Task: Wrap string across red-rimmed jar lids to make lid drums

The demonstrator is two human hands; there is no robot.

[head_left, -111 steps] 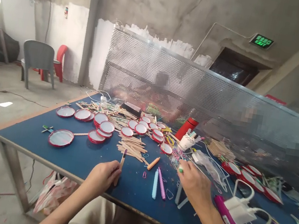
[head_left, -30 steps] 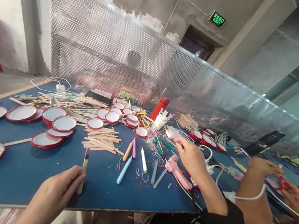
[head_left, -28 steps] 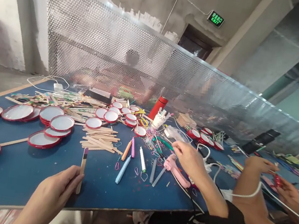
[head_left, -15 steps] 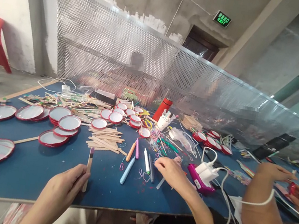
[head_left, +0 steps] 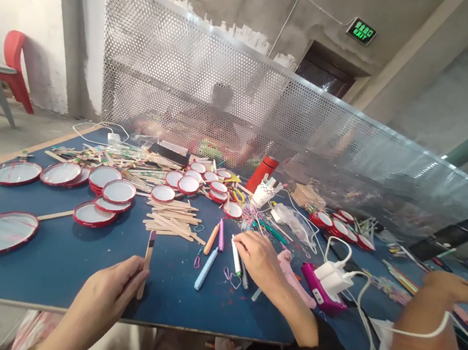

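Now the left hand (head_left: 112, 286) pinches a painted stick (head_left: 147, 259) at the bottom middle. The right hand (head_left: 261, 264) has just moved over to the white pen (head_left: 236, 257), right of middle; I can't tell if it grips. So stick and pen are both at hand. Plain sticks (head_left: 174, 219) lie above, on the blue worktop (head_left: 171, 309).

Head-worn view, facing forward and obliquely down across the blue table (head_left: 61, 280) toward the perforated screen (head_left: 163, 60). The left hand (head_left: 110, 283) and right hand (head_left: 259, 259) occupy the near foreground; the screen's upper edge slopes down rightward.
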